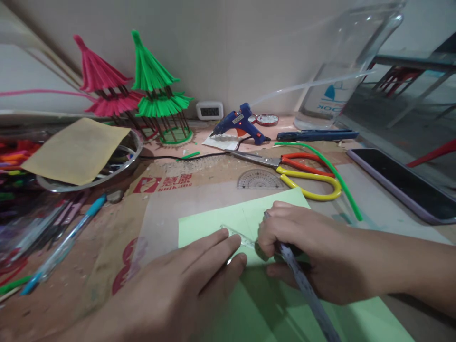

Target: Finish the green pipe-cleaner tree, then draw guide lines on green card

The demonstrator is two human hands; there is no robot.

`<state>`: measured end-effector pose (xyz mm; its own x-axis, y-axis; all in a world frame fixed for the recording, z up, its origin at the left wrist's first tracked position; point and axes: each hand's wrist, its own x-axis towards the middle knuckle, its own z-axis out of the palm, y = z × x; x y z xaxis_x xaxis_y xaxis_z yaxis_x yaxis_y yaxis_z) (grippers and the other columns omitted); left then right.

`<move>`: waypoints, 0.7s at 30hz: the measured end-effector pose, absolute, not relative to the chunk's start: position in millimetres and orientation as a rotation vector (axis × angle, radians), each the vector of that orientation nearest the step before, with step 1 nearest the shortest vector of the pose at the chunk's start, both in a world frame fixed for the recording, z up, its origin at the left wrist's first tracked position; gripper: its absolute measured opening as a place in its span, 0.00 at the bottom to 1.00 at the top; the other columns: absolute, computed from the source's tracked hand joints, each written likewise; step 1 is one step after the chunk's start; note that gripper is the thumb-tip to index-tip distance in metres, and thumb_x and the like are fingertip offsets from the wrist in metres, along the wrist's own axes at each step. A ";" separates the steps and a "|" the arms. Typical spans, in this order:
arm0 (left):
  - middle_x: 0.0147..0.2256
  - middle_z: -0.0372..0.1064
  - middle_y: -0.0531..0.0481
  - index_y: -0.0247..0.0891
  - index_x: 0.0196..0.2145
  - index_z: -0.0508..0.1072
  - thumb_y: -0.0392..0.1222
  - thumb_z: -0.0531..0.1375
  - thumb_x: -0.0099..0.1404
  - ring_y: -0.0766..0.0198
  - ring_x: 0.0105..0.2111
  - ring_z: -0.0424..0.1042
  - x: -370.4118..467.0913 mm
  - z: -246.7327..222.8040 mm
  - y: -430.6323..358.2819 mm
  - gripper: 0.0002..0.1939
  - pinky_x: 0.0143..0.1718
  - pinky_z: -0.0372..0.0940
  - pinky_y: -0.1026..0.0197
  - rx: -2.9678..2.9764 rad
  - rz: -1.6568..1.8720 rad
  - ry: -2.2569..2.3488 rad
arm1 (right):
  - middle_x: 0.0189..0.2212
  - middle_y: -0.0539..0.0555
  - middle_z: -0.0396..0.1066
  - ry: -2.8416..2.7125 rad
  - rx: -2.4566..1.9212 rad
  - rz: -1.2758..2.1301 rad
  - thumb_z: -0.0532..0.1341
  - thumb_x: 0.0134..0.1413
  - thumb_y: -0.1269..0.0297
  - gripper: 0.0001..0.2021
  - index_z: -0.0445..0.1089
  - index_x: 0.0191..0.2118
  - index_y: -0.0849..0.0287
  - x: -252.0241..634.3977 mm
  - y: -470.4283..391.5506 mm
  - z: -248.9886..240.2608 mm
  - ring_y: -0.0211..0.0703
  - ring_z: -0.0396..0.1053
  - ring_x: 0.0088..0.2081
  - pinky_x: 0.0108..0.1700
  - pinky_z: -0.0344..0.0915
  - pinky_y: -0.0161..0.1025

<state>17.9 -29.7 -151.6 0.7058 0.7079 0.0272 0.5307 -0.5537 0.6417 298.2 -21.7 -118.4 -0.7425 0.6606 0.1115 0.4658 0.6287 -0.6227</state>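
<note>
A sheet of light green paper (210, 225) lies in front of me with faint lines on it. My left hand (185, 275) is flat, fingers stretched out, its fingertips pressing on a small clear ruler-like strip (245, 240) on the paper. Over the sheet's right part, my right hand (302, 237) is closed around a slim, mottled grey pencil-like stick (302, 280), which slants down towards me. A dark rounded piece (261, 251) shows below the right fingers; what it belongs to is hidden. The two hands are close together but apart.
Scissors (309, 173), a clear protractor (260, 179) and a green pipe cleaner (338, 180) lie beyond the paper. Behind stand a blue glue gun (240, 124), cutter (317, 135), clear pitcher (324, 95) and green pagoda model (160, 95). A phone (406, 183) lies right; pens (67, 237) left.
</note>
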 end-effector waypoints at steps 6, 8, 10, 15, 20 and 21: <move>0.62 0.68 0.64 0.64 0.62 0.69 0.47 0.56 0.73 0.59 0.57 0.75 12.6 -155.4 -29.9 0.22 0.60 0.68 0.61 2.192 0.440 0.881 | 0.29 0.47 0.65 -2.517 -0.908 0.834 0.64 0.57 0.72 0.10 0.60 0.38 0.56 299.4 -23.0 -118.9 0.38 0.59 0.32 0.38 0.53 0.36; 0.60 0.71 0.63 0.61 0.60 0.71 0.49 0.56 0.73 0.59 0.55 0.76 17.5 -152.4 -29.0 0.20 0.59 0.69 0.62 2.175 0.460 0.897 | 0.30 0.47 0.65 -2.520 -0.911 0.836 0.64 0.57 0.71 0.10 0.60 0.38 0.56 299.3 -22.8 -118.3 0.38 0.60 0.32 0.38 0.53 0.36; 0.59 0.72 0.63 0.59 0.59 0.73 0.50 0.55 0.74 0.60 0.54 0.77 22.1 -149.7 -29.0 0.19 0.59 0.69 0.62 2.158 0.459 0.933 | 0.30 0.47 0.65 -2.522 -0.914 0.843 0.64 0.57 0.72 0.10 0.61 0.38 0.56 299.2 -22.3 -117.9 0.38 0.60 0.32 0.38 0.53 0.36; 0.61 0.70 0.64 0.60 0.62 0.69 0.48 0.55 0.74 0.62 0.56 0.75 19.3 -152.4 -32.3 0.20 0.61 0.67 0.62 2.168 0.435 0.931 | 0.30 0.47 0.66 -2.515 -0.905 0.850 0.63 0.53 0.76 0.12 0.61 0.39 0.56 300.6 -22.0 -120.8 0.39 0.61 0.33 0.38 0.53 0.36; 0.61 0.70 0.61 0.56 0.62 0.69 0.52 0.58 0.71 0.57 0.59 0.72 12.7 -160.1 -32.6 0.23 0.62 0.66 0.57 2.174 0.402 0.921 | 0.30 0.48 0.66 -2.518 -0.902 0.851 0.63 0.54 0.75 0.11 0.62 0.39 0.56 300.8 -21.9 -122.0 0.39 0.61 0.33 0.37 0.54 0.36; 0.61 0.70 0.61 0.56 0.62 0.69 0.52 0.58 0.71 0.57 0.59 0.72 12.3 -160.7 -32.3 0.23 0.62 0.66 0.57 2.179 0.410 0.922 | 0.30 0.48 0.66 -2.519 -0.909 0.851 0.63 0.54 0.74 0.11 0.62 0.39 0.56 300.4 -21.8 -121.7 0.39 0.61 0.33 0.37 0.54 0.36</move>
<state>12.3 -32.3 -160.7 0.6930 0.7208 0.0107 0.4903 -0.4821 0.7261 300.4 -21.8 -121.7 -0.7419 0.6628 0.1016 0.4654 0.6181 -0.6335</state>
